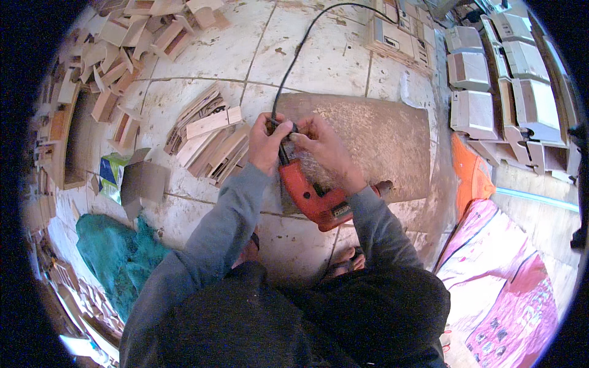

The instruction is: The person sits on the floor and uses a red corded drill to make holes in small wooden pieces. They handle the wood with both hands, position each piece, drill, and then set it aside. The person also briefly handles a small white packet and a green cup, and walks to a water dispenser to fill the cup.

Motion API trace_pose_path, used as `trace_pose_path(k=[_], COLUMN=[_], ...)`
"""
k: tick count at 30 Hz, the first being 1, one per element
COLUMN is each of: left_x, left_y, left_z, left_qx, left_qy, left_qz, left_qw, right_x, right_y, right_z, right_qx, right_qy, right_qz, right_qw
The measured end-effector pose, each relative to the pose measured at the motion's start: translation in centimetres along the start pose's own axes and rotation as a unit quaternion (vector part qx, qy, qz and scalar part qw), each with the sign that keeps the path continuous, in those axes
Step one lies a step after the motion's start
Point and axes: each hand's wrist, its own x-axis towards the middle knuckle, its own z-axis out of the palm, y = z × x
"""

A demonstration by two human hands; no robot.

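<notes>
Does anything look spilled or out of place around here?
Yes: pale crumbs, perhaps sawdust, lie scattered across the brown board by the red power tool. At upper left, wooden pieces are heaped at odd angles, looking messy beside the orderly rows of parts at right. No clear damage stands out.

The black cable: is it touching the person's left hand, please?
Touching. The head view shows the black cable running down into the fingers of the left hand and coming out below toward the red power tool.
</notes>
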Motion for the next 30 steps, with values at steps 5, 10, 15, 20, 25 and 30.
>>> trace_pose_path(k=[5, 10, 15, 20, 25, 30], left_x=[0.4, 0.6, 0.8, 0.1, -0.9, -1.4], left_y=[-0.8, -2.2, -2.1, -1.5, -0.4, 1.8], left_z=[-1.1, -2.4, -2.4, -2.4, -2.9, -2.4], left_qx=[-0.014, -0.04, 0.013, -0.016, -0.007, -0.063], left_qy=[-0.016, -0.039, -0.029, -0.002, -0.018, -0.021], left_qz=[-0.042, -0.073, -0.071, -0.081, -0.072, -0.087], left_qw=[0.999, 0.996, 0.997, 0.997, 0.997, 0.994], right_x=[-6.7, -18.2, -19.5, -17.5, -17.4, -17.0], right_y=[0.3, 5.1, 7.9, 7.0, 6.6, 6.4], right_z=[-2.2, -1.8, -1.7, -1.3, -1.7, -2.3], right_qx=[-0.146, -0.231, 0.201, 0.291, 0.361, 0.507], right_qy=[0.147, 0.391, 0.339, 0.341, 0.28, 0.194], right_qz=[-0.105, -0.031, 0.154, 0.221, 0.218, 0.079], right_qw=[0.973, 0.89, 0.906, 0.866, 0.862, 0.836])
